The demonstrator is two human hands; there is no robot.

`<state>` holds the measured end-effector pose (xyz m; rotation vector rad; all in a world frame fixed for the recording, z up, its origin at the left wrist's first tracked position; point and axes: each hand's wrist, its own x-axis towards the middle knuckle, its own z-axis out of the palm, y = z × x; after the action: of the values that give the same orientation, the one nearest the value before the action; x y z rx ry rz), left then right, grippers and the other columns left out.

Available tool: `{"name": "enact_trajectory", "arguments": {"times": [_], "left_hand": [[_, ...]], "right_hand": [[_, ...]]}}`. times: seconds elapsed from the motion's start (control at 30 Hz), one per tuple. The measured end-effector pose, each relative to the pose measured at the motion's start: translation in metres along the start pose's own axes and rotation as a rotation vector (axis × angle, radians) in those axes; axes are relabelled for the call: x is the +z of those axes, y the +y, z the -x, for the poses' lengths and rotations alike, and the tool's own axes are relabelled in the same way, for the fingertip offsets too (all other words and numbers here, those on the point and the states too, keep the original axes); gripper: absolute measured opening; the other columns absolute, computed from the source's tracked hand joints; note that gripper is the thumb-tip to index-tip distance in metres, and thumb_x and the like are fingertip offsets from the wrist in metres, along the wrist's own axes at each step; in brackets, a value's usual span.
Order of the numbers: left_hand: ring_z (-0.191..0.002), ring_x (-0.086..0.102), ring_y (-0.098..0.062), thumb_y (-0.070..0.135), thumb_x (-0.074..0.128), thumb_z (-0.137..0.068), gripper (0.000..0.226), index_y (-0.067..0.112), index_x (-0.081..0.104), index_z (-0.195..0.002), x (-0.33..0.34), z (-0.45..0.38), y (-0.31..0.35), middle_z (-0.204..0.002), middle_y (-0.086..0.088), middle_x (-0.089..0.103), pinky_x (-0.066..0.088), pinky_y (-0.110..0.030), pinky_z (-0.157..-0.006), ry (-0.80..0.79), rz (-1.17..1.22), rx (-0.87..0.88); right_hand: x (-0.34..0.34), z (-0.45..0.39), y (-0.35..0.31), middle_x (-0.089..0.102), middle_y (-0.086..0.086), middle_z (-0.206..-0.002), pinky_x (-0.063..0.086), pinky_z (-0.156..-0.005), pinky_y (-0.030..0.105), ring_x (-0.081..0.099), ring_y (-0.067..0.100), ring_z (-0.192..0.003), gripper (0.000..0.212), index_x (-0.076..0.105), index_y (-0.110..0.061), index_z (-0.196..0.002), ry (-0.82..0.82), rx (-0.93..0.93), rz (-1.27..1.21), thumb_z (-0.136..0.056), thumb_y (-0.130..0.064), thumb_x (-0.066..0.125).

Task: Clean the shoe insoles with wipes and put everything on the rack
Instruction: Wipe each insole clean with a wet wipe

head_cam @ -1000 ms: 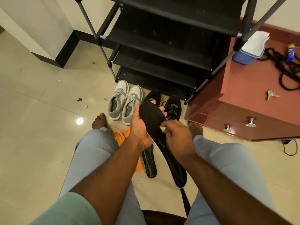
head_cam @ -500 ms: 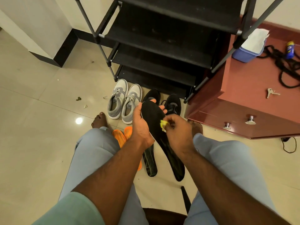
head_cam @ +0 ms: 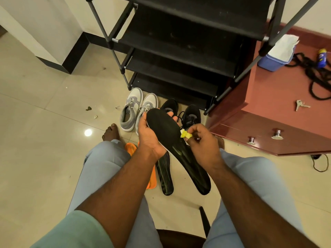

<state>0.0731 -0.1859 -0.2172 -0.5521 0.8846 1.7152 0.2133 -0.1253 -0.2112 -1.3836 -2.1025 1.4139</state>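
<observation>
The black insole [head_cam: 172, 140] is held up between the person's knees, toe end toward the shoe rack [head_cam: 179, 56], tilted so its upper face shows. The left hand [head_cam: 150, 138] cups its forward part from beneath, thumb on one edge and fingertips showing past the other, likely to keep it steady for rubbing. The right hand [head_cam: 202, 142] has its fingers curled around a small crumpled yellow wipe [head_cam: 185, 134], pinched at the insole's right edge, just touching or nearly so; which, I cannot tell.

Below on the tiled floor [head_cam: 44, 131] lie a second black insole [head_cam: 164, 174] and a pair of orange insoles [head_cam: 150, 178], partly hidden by the left arm, probably waiting their turn or already done. Ahead, a pair of grey sneakers [head_cam: 136, 110] and a pair of black shoes [head_cam: 191, 115] stand at the foot of the rack, whose shelves show nothing on them, so the putting-away seems not yet begun. To the right, a reddish counter [head_cam: 272, 111] carries a blue wipe box [head_cam: 274, 58], keys [head_cam: 300, 105] and a dark cord [head_cam: 317, 76].
</observation>
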Motion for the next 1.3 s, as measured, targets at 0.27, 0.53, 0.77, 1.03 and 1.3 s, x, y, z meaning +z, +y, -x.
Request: {"name": "enact_trajectory", "arguments": {"times": [0.27,0.53,0.77,1.03,1.3], "left_hand": [[-0.132,0.051,-0.036,0.068,0.038,-0.092,0.065,0.024,0.057,-0.136,0.001,0.007,0.005,-0.134,-0.018,0.061,0.038,-0.052,-0.111,-0.155,-0.151,-0.018],[-0.128,0.045,-0.057,0.07,0.048,-0.086,0.057,0.031,0.053,-0.126,-0.013,0.018,0.022,-0.15,-0.023,0.042,0.035,-0.083,-0.088,-0.443,-0.184,-0.398],[-0.109,0.065,-0.043,0.03,0.046,-0.089,0.048,0.023,0.055,-0.136,-0.004,0.019,0.005,-0.135,-0.02,0.06,0.052,-0.068,-0.081,-0.316,-0.175,-0.187],[-0.115,0.059,-0.038,0.007,0.039,-0.074,0.071,0.019,0.05,-0.143,-0.005,0.018,-0.008,-0.131,-0.019,0.06,0.056,-0.053,-0.085,-0.355,-0.263,-0.172],[-0.088,0.069,-0.026,0.052,0.043,-0.098,0.043,0.016,0.066,-0.091,-0.004,0.018,-0.006,-0.096,-0.012,0.068,0.048,-0.041,-0.088,-0.237,-0.203,-0.213]], "right_hand": [[0.001,-0.004,-0.009,0.068,-0.01,-0.099,0.053,-0.087,0.026,0.062,0.005,-0.093,0.025,0.066,-0.027,-0.104,0.041,0.051,-0.11,-0.088,-0.009,0.065],[-0.016,-0.013,-0.015,0.062,0.008,-0.119,0.032,-0.091,0.014,0.054,0.021,-0.112,0.03,0.062,-0.01,-0.121,0.036,-0.199,0.374,-0.094,-0.003,0.051],[0.003,-0.017,-0.024,0.063,0.004,-0.117,0.035,-0.095,0.04,0.051,0.026,-0.111,0.032,0.063,-0.015,-0.119,0.089,-0.245,0.63,-0.091,-0.009,0.05],[0.011,-0.01,-0.013,0.069,0.002,-0.101,0.039,-0.083,0.04,0.061,0.025,-0.097,0.029,0.07,-0.015,-0.102,0.081,-0.405,0.454,-0.083,-0.01,0.049],[0.015,-0.001,-0.018,0.069,0.008,-0.098,0.042,-0.088,0.025,0.056,0.018,-0.097,0.027,0.071,-0.005,-0.098,0.003,-0.538,0.319,-0.078,0.003,0.054]]}}
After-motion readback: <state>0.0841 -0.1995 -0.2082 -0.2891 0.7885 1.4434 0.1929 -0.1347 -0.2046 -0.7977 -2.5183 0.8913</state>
